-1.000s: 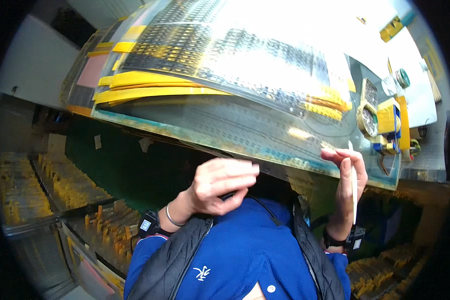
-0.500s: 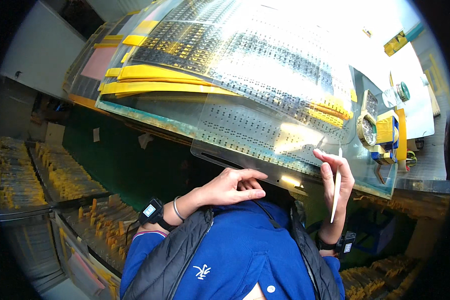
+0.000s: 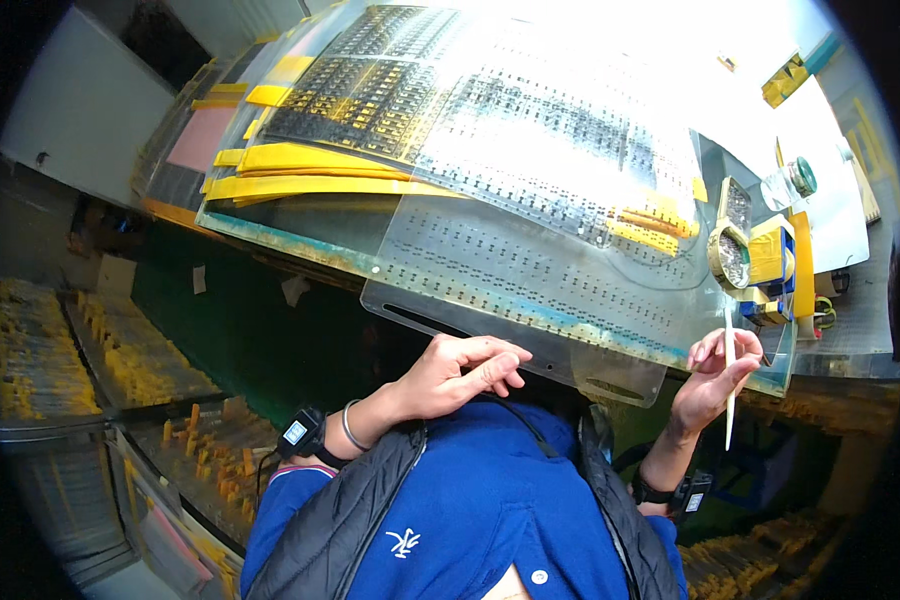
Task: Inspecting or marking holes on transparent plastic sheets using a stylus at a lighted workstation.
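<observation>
My right hand point(image 3: 715, 375), at the right front edge of the glass-topped table, grips a slim off-white stick point(image 3: 729, 395) with tapered ends, held nearly upright. My left hand point(image 3: 460, 375) is in front of my body near the table's front edge, fingers loosely bent, with nothing visible in it. Between and ahead of the hands lies a clear plastic sheet point(image 3: 450, 255) printed with rows of small dark marks. Its near border, with a long slot, hangs over the table edge. More printed sheets point(image 3: 370, 95) lie farther back, under strong glare.
Yellow strips point(image 3: 310, 160) edge the stacked sheets at left. On the right are a round dish point(image 3: 730, 258), a blue-and-yellow tape dispenser point(image 3: 770, 260) and a clear jar with a green lid point(image 3: 802, 177). Racks of yellow-tabbed sheets point(image 3: 130, 345) stand lower left.
My right hand has moved right and slightly down with the stick, away from the sheet. The printed sheet has shifted a little left. My left hand has barely moved.
</observation>
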The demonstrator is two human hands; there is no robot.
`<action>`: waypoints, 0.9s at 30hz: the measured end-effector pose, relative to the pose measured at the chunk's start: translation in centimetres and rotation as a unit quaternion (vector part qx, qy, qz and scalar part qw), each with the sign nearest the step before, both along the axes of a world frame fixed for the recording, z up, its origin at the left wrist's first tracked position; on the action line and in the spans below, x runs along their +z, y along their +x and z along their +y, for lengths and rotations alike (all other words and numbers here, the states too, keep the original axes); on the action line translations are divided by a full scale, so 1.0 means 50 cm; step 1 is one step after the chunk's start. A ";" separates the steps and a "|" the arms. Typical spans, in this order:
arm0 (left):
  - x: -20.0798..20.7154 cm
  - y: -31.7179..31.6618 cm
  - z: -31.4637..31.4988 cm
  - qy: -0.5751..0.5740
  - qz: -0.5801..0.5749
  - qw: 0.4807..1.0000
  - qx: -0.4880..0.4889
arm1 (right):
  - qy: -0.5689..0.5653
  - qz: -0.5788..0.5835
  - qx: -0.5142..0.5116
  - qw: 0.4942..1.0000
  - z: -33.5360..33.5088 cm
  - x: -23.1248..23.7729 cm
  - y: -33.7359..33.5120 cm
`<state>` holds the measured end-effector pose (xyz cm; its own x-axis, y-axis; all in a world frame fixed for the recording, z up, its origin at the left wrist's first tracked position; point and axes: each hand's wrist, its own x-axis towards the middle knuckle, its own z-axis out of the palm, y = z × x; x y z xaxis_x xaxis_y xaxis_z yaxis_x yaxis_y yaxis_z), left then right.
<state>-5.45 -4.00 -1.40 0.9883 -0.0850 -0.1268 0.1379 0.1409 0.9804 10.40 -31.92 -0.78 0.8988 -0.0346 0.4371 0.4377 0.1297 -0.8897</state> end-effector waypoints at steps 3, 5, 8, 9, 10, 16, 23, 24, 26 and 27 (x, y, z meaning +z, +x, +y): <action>0.018 0.015 -0.006 0.020 0.008 1.000 0.020 | -0.015 0.025 -0.025 0.999 -0.025 -0.005 -0.003; 0.036 0.015 0.006 0.073 -0.004 0.991 0.108 | 0.006 0.024 -0.042 0.999 -0.019 -0.024 0.006; 0.030 0.010 0.085 0.037 -0.030 0.934 0.353 | 0.022 0.028 -0.046 0.998 -0.013 -0.049 0.026; 0.035 0.005 0.106 -0.022 -0.021 0.910 0.413 | -0.015 0.031 -0.055 0.998 -0.017 -0.045 0.027; 0.040 0.000 0.114 -0.080 -0.043 0.906 0.415 | -0.047 0.027 -0.068 0.996 -0.022 -0.040 0.027; 0.067 -0.001 0.099 -0.086 0.042 0.912 0.400 | -0.227 -0.052 -0.063 0.970 -0.044 0.017 0.028; 0.083 -0.018 0.094 0.054 -0.022 0.908 0.416 | -0.400 -0.118 -0.069 0.906 -0.012 0.005 0.053; 0.079 -0.008 0.089 0.061 -0.029 0.895 0.441 | -0.416 -0.111 -0.073 0.900 -0.012 -0.008 0.062; 0.070 0.022 0.084 0.067 -0.048 0.887 0.455 | -0.449 -0.128 -0.093 0.879 -0.012 -0.005 0.071; 0.065 0.050 0.079 0.073 -0.066 0.880 0.464 | -0.483 -0.142 -0.118 0.856 -0.020 0.003 0.073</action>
